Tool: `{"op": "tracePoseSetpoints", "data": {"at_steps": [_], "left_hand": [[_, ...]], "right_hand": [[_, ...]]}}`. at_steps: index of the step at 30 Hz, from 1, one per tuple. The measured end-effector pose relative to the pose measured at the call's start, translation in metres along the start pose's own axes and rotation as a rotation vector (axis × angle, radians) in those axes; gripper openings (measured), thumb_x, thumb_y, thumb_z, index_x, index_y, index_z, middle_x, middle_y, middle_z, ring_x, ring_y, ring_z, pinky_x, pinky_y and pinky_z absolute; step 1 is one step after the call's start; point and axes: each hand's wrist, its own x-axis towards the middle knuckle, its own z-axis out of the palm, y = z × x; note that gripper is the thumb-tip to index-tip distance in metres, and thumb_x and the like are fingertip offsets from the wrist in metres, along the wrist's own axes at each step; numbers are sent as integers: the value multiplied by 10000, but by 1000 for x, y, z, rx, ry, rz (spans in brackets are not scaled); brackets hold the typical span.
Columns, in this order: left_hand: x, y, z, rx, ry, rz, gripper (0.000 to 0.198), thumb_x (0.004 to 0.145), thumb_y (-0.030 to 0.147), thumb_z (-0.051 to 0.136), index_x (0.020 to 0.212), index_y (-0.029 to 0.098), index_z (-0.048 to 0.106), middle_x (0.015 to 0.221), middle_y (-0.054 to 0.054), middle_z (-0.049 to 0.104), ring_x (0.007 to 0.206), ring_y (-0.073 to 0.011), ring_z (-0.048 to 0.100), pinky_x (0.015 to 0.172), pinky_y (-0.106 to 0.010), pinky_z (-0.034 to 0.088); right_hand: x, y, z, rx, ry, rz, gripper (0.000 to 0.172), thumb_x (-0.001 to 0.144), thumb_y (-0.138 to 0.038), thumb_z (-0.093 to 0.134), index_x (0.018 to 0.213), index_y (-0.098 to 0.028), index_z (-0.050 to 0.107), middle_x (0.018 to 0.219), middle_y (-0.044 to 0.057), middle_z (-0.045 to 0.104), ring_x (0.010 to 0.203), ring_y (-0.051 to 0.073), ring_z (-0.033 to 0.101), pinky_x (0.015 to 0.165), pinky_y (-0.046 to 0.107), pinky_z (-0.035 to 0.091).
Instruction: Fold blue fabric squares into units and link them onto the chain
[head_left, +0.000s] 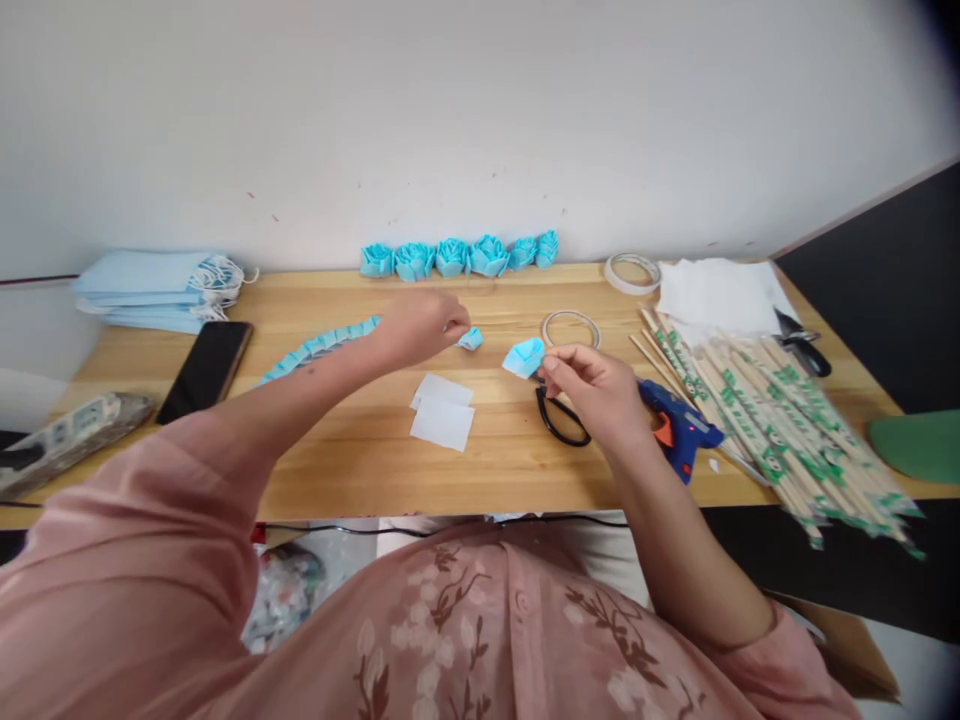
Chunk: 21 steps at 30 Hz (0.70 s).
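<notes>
A pink shirt [525, 640] bears brown leaf sprigs [636, 653].

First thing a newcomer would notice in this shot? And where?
Probably the row of six bright blue folded flowers along the table's back edge, against the pale wall. Next, front and centre-right, the right hand pinching a blue folded piece. Then, at far right, the green-printed wrapped sticks, their near ends jutting past the front edge.
</notes>
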Motion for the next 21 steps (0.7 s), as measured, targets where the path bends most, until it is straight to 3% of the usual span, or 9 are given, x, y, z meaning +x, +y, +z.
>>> {"op": "tracePoseSetpoints", "data": {"at_steps": [5, 11, 16, 21], "left_hand": [[48, -18, 16, 199, -229, -31, 164, 766, 240, 603, 759, 179, 756, 798, -73, 742, 740, -189, 607, 638, -273, 331], [57, -30, 25, 132, -362, 1, 168, 738, 282, 638, 802, 205, 773, 842, -43, 752, 738, -171, 598, 608, -260, 311], [56, -34, 32, 93, -328, 41, 116, 691, 208, 612, 712, 180, 722, 800, -44, 720, 729, -163, 594, 629, -259, 332], [37, -28, 11, -144, -90, -16, 107, 740, 239, 587, 743, 174, 672, 915, -57, 728, 868, -178, 630, 785, -273, 445]], "right_hand": [[3, 0, -6, 35, 46, -18, 196, 779, -388, 706, 795, -192, 706, 691, -8, 688, 555, 97, 554, 563, 239, 493], [0, 12, -14, 30, 80, 16, 190, 787, -387, 720, 784, -197, 705, 714, -6, 698, 554, 89, 554, 550, 224, 473], [7, 11, -5, 40, 67, 38, 195, 780, -388, 719, 786, -193, 708, 692, -6, 679, 554, 89, 544, 533, 222, 485], [23, 5, 13, 206, 47, 110, 207, 753, -404, 725, 773, -201, 688, 691, -3, 657, 580, 96, 550, 449, 191, 440]]}}
